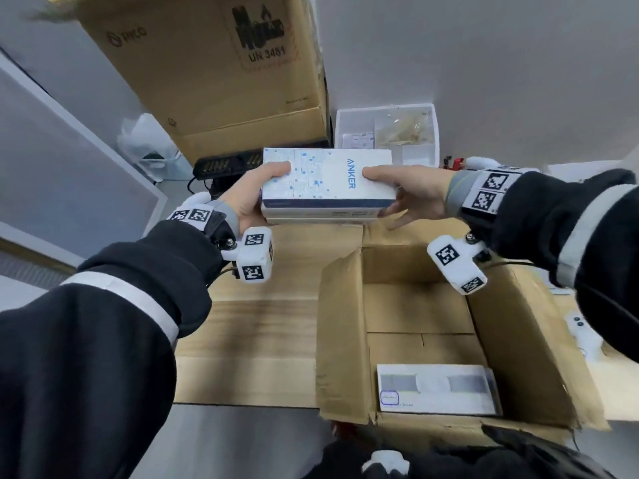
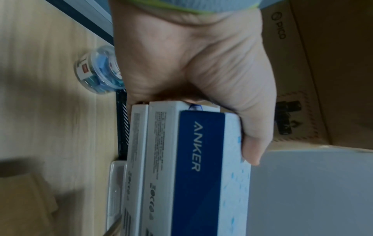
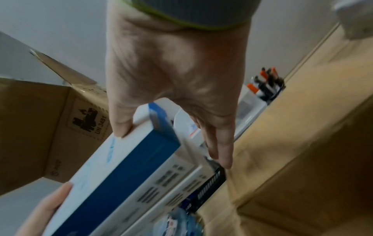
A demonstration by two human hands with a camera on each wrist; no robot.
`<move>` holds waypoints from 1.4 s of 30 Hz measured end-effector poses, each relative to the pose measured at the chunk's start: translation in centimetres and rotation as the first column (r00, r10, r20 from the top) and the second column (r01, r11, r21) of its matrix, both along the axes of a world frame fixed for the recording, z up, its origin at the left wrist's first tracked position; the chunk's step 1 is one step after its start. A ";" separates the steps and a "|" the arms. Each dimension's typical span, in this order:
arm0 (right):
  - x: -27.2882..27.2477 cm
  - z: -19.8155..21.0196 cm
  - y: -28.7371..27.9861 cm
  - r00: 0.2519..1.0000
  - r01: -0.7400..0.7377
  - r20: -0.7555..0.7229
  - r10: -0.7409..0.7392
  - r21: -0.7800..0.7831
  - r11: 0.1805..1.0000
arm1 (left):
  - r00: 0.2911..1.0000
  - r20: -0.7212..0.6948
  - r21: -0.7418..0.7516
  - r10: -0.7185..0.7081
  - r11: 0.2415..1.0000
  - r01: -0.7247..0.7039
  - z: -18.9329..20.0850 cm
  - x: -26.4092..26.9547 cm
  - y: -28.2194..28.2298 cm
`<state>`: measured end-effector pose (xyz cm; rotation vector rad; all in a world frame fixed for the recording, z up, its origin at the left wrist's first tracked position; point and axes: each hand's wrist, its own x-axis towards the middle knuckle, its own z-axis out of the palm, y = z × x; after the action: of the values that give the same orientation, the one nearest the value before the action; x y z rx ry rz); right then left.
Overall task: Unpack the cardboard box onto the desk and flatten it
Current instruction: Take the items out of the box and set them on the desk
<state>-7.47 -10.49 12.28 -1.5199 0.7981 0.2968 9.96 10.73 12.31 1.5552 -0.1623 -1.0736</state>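
Above table [image 1: 262,326], behind open cardboard box [image 1: 345,340]: left hand [image 1: 250,198] and right hand [image 1: 411,193] grip opposite ends of stacked white boxes [image 1: 328,183]. One white package [image 1: 437,388] inside cardboard box.

Stack of Anker boxes [image 1: 328,183] is hanging above the desk [image 1: 262,326], far-left of the carton [image 1: 446,337]. Top box is showing white with a blue dot pattern and a navy side band; at least two plainer white boxes are sitting under it, edges aligned, stack lying flat and level. Left end and right end are each being gripped. Carton is sitting open on the desk's near right, brown, flaps splaying outward, creased and worn. One white flat pack [image 1: 437,388] with grey panels is lying inside against the near wall. Desk is showing light wood grain.
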 end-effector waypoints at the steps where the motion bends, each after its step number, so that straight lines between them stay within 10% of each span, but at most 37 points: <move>1: 0.6 -0.3 0.7 1.000 0.015 0.019 -0.016 0.037 0.999 | 1.000 -0.005 0.011 -0.002 1.000 0.003 -0.3 0.0 0.0; 30: 16.7 -18.1 5.3 0.878 0.415 -0.313 -0.363 0.117 0.902 | 0.967 -0.211 0.282 0.146 0.956 -0.082 -19.9 9.9 2.0; 42: 17.8 -21.6 6.3 0.831 0.488 -0.387 -0.399 0.165 0.857 | 0.929 -0.320 0.367 0.188 0.928 -0.062 -22.3 10.2 0.7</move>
<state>10.33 -4.16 -9.33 -1.0038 1.3139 0.3008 20.17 11.43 -10.01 1.6300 0.3928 -1.3062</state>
